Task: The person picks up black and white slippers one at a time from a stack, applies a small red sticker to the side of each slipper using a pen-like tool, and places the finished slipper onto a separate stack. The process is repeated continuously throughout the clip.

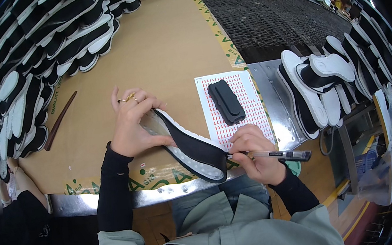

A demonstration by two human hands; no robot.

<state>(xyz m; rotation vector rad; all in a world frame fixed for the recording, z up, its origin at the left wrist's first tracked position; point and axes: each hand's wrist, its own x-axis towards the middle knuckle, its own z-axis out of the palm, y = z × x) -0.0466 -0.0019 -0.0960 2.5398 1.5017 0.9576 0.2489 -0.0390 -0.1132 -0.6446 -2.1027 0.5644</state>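
Observation:
My left hand [133, 125] grips a black-and-white shoe sole [191, 147] by one end, thumb on the near side and fingers over the far side. The sole is tilted on its side above the table's near edge. In my right hand [257, 160] is a pen [283, 155] with a clear barrel and dark cap end. Its tip points left and meets, or nearly meets, the sole's right end; my fingers partly hide the contact. Just beyond that hand lies a white sheet of small red arrow marks [250, 89], with a black block [226, 101] resting on it.
Stacked soles [73, 39] crowd the table's left and far side. More soles [321, 85] lie on the metal ledge at right. A brown pointed stick [61, 121] sits left on the cardboard. A mesh conveyor [270, 10] runs beyond; a co-worker's arm [26, 181] is at left.

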